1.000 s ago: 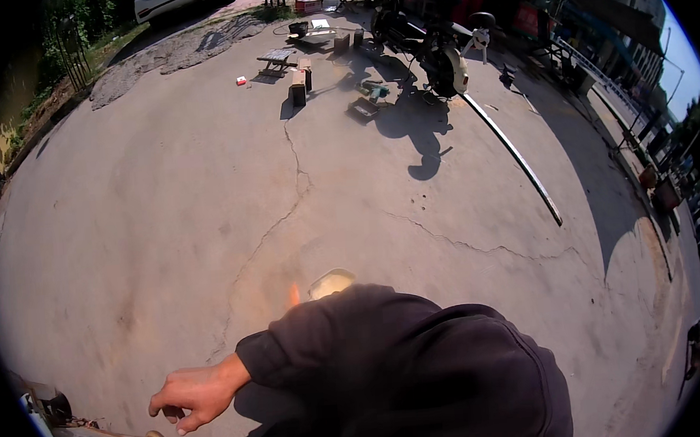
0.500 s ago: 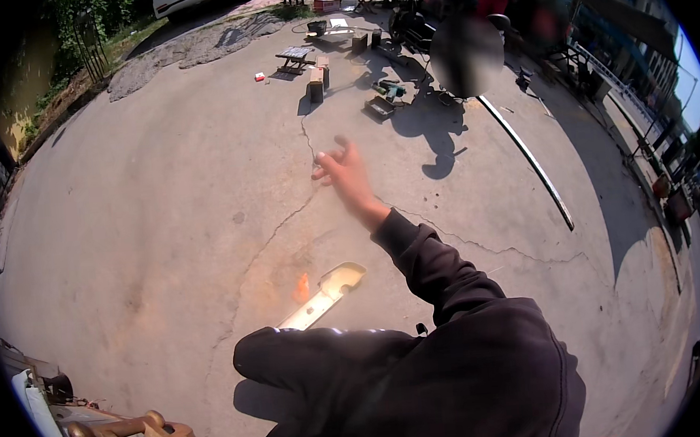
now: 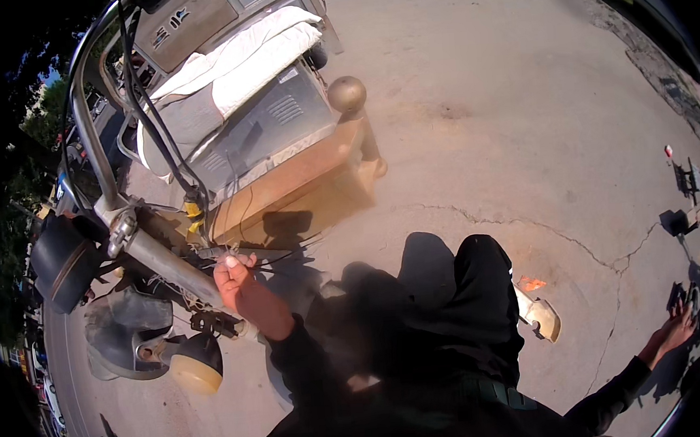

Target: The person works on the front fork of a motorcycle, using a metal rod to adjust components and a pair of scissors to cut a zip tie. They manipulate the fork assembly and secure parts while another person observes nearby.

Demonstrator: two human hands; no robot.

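Note:
My left hand [image 3: 252,297] is beside the front tube [image 3: 171,267] of a three-wheeled vehicle. Its thumb and fingertips are pressed together among thin loose wires [image 3: 232,249]; what they hold, if anything, is too small to make out. Black cables [image 3: 152,110] with a yellow wrapped section [image 3: 194,213] run down from the metal handlebar [image 3: 79,116] just above. Round dark lamp housings hang on the tube's far side, one of them a lamp with a yellowish face [image 3: 197,374]. Stretched out at the far right, my right hand [image 3: 676,327] is open, fingers spread above the shadowed ground.
A brown front panel [image 3: 298,177] with a round knob [image 3: 347,94] juts toward me. Behind it is a seat box covered by white cloth [image 3: 265,50]. A cream-coloured curved part [image 3: 542,317] and an orange scrap [image 3: 532,284] lie on the cracked concrete.
The view has swung left onto the vehicle. My left hand has come into view at its tube and wires. The single arm reaching over the concrete earlier is now at the right edge.

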